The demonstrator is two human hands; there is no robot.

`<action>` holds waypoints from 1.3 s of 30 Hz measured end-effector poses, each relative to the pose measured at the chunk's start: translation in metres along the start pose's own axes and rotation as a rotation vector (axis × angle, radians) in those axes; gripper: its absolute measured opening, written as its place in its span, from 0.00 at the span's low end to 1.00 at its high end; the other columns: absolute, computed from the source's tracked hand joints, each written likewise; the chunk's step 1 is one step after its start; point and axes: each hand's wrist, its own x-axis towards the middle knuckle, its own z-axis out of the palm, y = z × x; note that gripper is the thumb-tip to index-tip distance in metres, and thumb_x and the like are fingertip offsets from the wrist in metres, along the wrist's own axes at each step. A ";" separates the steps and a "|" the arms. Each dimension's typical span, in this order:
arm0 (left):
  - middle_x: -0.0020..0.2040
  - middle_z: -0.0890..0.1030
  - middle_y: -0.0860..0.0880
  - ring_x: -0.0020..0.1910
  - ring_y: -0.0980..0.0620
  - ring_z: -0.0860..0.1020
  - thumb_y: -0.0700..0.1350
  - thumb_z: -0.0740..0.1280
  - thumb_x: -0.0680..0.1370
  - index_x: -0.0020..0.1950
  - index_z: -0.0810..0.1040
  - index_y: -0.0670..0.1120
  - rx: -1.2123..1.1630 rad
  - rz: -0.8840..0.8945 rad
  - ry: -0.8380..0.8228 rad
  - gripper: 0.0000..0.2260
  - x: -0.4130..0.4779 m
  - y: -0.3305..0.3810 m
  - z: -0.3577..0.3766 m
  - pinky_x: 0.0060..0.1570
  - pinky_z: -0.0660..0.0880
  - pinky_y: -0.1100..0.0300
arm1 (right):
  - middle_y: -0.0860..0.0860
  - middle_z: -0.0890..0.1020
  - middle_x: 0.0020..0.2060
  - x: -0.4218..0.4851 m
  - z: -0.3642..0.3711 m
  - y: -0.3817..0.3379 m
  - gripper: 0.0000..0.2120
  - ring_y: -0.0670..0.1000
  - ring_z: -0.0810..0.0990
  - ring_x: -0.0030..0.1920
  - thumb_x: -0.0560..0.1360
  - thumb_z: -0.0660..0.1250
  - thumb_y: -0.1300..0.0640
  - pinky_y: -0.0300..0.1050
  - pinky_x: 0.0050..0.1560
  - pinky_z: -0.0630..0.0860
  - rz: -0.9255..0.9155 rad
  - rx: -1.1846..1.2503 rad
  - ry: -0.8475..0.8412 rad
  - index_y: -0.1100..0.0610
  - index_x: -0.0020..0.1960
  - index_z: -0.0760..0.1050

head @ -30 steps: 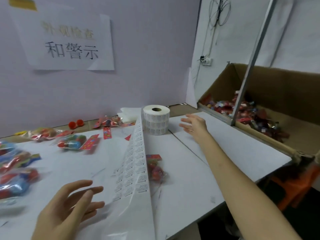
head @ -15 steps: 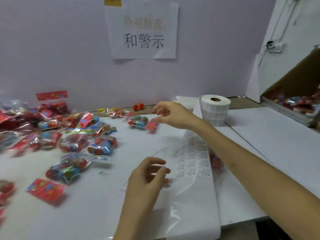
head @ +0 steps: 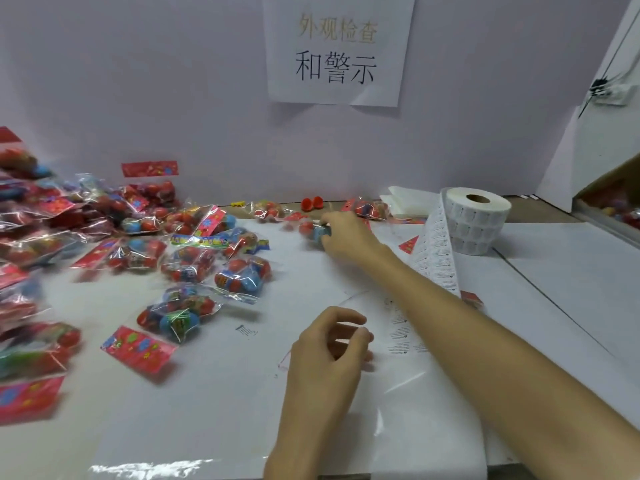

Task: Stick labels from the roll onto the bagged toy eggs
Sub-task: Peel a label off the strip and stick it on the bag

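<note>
My right hand (head: 348, 237) reaches across the table and grips a bag of toy eggs (head: 313, 230) near the back wall. Loosely curled and holding nothing, my left hand (head: 329, 344) hovers over the table in front of me. The white label roll (head: 476, 220) stands at the back right. Its strip of labels (head: 436, 254) runs down from the roll under my right forearm toward me. Several more bagged toy eggs (head: 187, 261) lie in a heap on the left half of the table.
A paper sign (head: 337, 50) hangs on the wall ahead. Two loose red eggs (head: 311, 203) and a folded white sheet (head: 408, 204) lie by the wall. A cardboard box (head: 613, 199) with more toys shows at the far right. Loose red header cards (head: 138, 348) lie near the bags.
My view has swung left, away from the box toward the heap of bags. My right hand went from near the roll to the back middle and took hold of a bag of eggs.
</note>
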 end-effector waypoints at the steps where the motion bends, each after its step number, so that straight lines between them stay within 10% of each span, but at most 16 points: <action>1: 0.42 0.87 0.51 0.38 0.51 0.86 0.38 0.68 0.80 0.47 0.83 0.53 -0.030 -0.004 0.009 0.10 0.001 -0.001 -0.001 0.40 0.82 0.59 | 0.59 0.83 0.52 -0.003 -0.010 -0.002 0.11 0.60 0.82 0.49 0.79 0.66 0.60 0.50 0.45 0.77 0.014 0.069 -0.012 0.58 0.60 0.80; 6: 0.44 0.88 0.44 0.40 0.45 0.87 0.43 0.64 0.85 0.52 0.83 0.45 -0.312 -0.051 0.030 0.08 0.003 0.005 -0.005 0.38 0.80 0.62 | 0.49 0.84 0.49 -0.044 -0.072 -0.019 0.12 0.49 0.83 0.45 0.78 0.71 0.61 0.31 0.35 0.77 -0.041 0.482 -0.051 0.54 0.62 0.81; 16: 0.44 0.83 0.36 0.32 0.44 0.79 0.66 0.60 0.76 0.52 0.86 0.41 -0.999 -0.206 -0.089 0.30 -0.001 0.021 -0.029 0.33 0.80 0.56 | 0.38 0.85 0.56 -0.184 -0.112 -0.025 0.20 0.41 0.80 0.62 0.76 0.73 0.65 0.37 0.66 0.74 -0.290 0.667 -0.079 0.43 0.60 0.83; 26: 0.52 0.87 0.43 0.44 0.47 0.86 0.53 0.71 0.73 0.59 0.86 0.48 -0.629 -0.056 -0.029 0.18 -0.004 0.016 -0.017 0.41 0.82 0.58 | 0.33 0.78 0.65 -0.202 -0.077 -0.021 0.29 0.33 0.70 0.70 0.77 0.65 0.74 0.32 0.70 0.64 -0.133 0.610 0.165 0.40 0.59 0.82; 30: 0.54 0.87 0.45 0.51 0.45 0.87 0.54 0.72 0.71 0.64 0.82 0.48 -0.560 -0.058 0.014 0.23 -0.003 0.016 -0.019 0.43 0.82 0.60 | 0.37 0.78 0.64 -0.201 -0.068 -0.024 0.20 0.36 0.77 0.63 0.81 0.67 0.61 0.41 0.64 0.75 0.070 0.919 0.393 0.40 0.66 0.74; 35: 0.54 0.87 0.44 0.52 0.44 0.87 0.50 0.73 0.72 0.64 0.82 0.46 -0.482 -0.007 0.009 0.22 -0.004 0.016 -0.017 0.45 0.83 0.59 | 0.47 0.84 0.56 -0.197 -0.065 -0.025 0.29 0.43 0.85 0.52 0.70 0.67 0.35 0.41 0.50 0.82 0.225 1.062 0.105 0.48 0.66 0.75; 39: 0.51 0.88 0.46 0.51 0.46 0.87 0.50 0.74 0.70 0.64 0.81 0.48 -0.442 0.015 0.023 0.23 -0.003 0.013 -0.017 0.45 0.83 0.59 | 0.48 0.86 0.47 -0.187 -0.064 -0.032 0.10 0.46 0.85 0.51 0.75 0.72 0.46 0.40 0.44 0.83 0.192 1.046 0.167 0.50 0.52 0.83</action>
